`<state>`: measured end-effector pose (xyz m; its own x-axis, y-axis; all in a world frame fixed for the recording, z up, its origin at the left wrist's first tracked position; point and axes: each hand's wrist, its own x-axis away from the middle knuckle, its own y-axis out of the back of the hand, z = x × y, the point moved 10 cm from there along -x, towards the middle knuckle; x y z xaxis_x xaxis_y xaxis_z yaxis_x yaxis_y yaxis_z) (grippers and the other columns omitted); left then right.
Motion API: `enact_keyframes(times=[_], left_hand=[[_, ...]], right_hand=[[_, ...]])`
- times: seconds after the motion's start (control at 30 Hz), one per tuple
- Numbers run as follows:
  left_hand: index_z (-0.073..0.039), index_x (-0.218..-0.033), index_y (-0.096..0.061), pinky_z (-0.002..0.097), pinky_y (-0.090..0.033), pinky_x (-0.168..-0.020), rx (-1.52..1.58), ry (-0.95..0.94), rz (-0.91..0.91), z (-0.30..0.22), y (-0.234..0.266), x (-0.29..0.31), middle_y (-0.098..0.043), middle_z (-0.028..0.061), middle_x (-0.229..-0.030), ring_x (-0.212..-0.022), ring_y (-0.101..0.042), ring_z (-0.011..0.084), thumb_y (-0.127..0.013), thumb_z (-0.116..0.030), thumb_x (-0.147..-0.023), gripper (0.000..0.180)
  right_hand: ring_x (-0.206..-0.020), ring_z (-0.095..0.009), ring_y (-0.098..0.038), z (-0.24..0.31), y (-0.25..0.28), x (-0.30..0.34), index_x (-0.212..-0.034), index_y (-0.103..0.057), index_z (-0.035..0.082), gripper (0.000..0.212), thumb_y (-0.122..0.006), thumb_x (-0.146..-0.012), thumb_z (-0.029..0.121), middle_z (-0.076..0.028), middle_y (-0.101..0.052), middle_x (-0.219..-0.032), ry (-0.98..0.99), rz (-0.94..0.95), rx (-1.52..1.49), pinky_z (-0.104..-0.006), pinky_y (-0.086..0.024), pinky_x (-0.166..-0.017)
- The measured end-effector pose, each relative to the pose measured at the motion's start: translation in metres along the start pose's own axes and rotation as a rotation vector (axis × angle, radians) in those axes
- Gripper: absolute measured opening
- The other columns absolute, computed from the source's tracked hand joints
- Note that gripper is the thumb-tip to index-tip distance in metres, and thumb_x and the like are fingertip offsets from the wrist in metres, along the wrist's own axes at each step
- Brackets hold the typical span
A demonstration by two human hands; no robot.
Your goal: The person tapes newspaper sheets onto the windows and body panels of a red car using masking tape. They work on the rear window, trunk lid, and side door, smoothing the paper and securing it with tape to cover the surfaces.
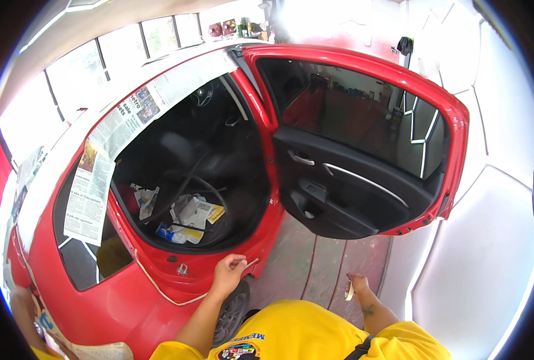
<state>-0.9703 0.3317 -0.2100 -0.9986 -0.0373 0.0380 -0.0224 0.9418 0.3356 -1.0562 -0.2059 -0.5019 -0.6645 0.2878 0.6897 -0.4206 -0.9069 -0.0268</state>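
Observation:
My left hand (229, 275) is at the lower edge of the car's open rear doorway, its fingers pinched by a thin cream strip (252, 263) that sticks out past them. More of that strip curves along the red body (159, 287) and passes behind my wrist. Low on the right, away from the car, my right hand (357, 284) is closed on a small roll of tape (348, 293). Newspaper (90, 201) covers the roof edge and part of the rear side glass. A metal door striker (183, 269) shows left of my left hand.
The rear door (351, 168) stands wide open on the right. Papers and packets (192, 216) lie inside the car. A wheel (231, 315) sits below my left forearm. Another person's arm (24, 309) reaches in at far left. White lit panels (477, 240) line the right side.

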Motion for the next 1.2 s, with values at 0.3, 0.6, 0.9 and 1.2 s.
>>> enact_keyframes(times=[0.3, 0.6, 0.9, 1.2], left_hand=[[-0.002, -0.121, -0.077, 0.0341, -0.056, -0.093, 0.121, -0.735, 0.156, -0.342, -0.238, 0.053, -0.075, 0.0095, -0.112, -0.106, -0.073, 0.0209, -0.079, -0.011, -0.097, 0.025], [-0.005, -0.12, -0.076, 0.0329, -0.053, -0.09, 0.201, -0.738, 0.239, -0.399, -0.353, 0.108, -0.075, 0.0068, -0.113, -0.106, -0.072, 0.0179, -0.079, -0.013, -0.098, 0.024], [-0.005, -0.118, -0.078, 0.034, -0.054, -0.091, 0.111, -0.602, 0.075, -0.374, -0.31, 0.114, -0.078, 0.0062, -0.111, -0.105, -0.074, 0.0187, -0.08, -0.015, -0.097, 0.023], [0.002, -0.174, -0.014, 0.0466, -0.036, -0.124, -0.13, -0.78, -0.36, -0.342, -0.24, 0.173, -0.029, 0.0221, -0.173, -0.156, -0.04, 0.0327, -0.074, -0.054, -0.1, 0.111]], right_hand=[[-0.11, -0.023, -0.065, 0.264, 0.27, 0.166, -0.171, -0.037, 0.014, 0.061, -0.052, -0.115, 0.033, -0.01, -0.057, -0.126, 0.94, -0.703, -0.235, -0.0384, -0.054, -0.094], [-0.136, -0.032, -0.062, 0.403, 0.259, 0.192, -0.153, -0.064, 0.003, 0.059, -0.046, -0.119, 0.048, -0.023, -0.052, -0.143, 1.207, -0.606, 0.263, -0.0418, -0.045, -0.119], [-0.121, -0.038, -0.064, 0.431, 0.251, 0.217, -0.128, -0.075, -0.004, 0.049, -0.061, -0.114, 0.041, -0.025, -0.05, -0.128, 1.226, -0.763, 0.487, -0.0442, -0.052, -0.106], [-0.109, -0.04, -0.058, 0.304, 0.107, 0.346, -0.117, -0.081, 0.003, 0.039, -0.078, -0.091, 0.032, -0.021, -0.057, -0.113, 1.511, 0.034, 0.609, -0.0484, -0.048, -0.099]])
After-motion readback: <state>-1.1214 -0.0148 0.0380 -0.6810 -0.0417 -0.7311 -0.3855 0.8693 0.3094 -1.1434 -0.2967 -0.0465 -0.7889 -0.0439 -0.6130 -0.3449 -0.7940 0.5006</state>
